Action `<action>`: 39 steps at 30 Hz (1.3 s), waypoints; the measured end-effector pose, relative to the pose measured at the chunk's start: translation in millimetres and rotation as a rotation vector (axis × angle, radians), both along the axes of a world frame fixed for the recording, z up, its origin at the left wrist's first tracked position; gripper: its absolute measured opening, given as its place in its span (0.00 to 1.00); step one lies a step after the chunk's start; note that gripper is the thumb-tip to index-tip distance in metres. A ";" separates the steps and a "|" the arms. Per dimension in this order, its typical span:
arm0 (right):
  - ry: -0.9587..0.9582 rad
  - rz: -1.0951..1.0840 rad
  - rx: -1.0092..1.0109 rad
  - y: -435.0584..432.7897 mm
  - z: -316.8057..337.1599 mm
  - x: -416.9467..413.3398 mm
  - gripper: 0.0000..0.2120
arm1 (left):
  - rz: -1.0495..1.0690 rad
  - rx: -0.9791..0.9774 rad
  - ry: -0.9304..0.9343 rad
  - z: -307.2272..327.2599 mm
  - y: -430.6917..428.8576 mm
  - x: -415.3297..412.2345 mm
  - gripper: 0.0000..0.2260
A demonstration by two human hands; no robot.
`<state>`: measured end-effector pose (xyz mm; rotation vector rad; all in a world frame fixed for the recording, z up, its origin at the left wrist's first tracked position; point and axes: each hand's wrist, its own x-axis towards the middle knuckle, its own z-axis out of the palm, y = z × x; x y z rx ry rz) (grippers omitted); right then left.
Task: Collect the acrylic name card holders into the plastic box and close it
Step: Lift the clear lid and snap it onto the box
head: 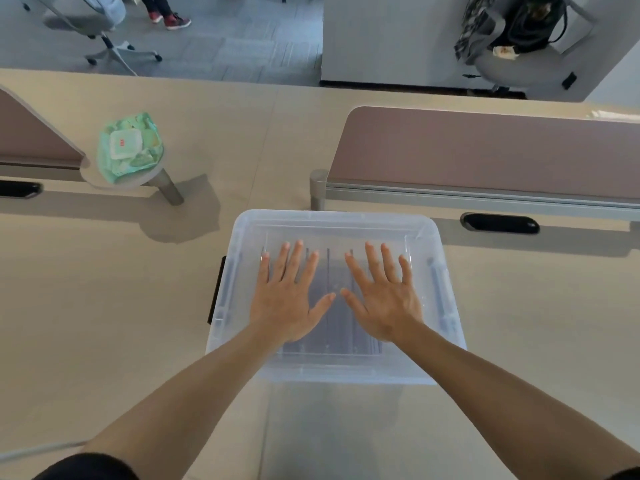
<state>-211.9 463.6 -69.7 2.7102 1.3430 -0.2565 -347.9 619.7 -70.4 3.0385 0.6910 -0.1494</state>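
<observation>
Desk (104, 306): one plastic box (332, 223), lidded, two hands flat.

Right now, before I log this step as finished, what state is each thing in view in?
Lid: on the plastic box, under both palms.
Plastic box: covered, upright on the desk.
Left hand: flat, fingers spread, on the lid.
Right hand: flat, fingers spread, on the lid.
Name card holders: inside, seen dimly through the lid.
Side latch: whether clipped, cannot tell.
</observation>
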 end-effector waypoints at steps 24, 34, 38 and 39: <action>0.946 -1.087 0.631 -82.0 29.0 64.7 0.23 | 0.993 -0.892 -0.314 22.3 86.7 -52.2 0.27; 1.029 -0.969 0.391 -63.1 71.0 70.7 0.30 | 0.942 -0.860 -0.223 47.1 82.2 -21.8 0.32; 0.801 -0.908 0.329 -50.0 64.0 65.7 0.51 | 0.921 -0.796 -0.234 45.2 76.5 -16.0 0.51; 0.800 -0.934 0.318 -47.5 62.7 66.9 0.52 | 0.908 -0.767 -0.217 44.6 77.6 -15.7 0.52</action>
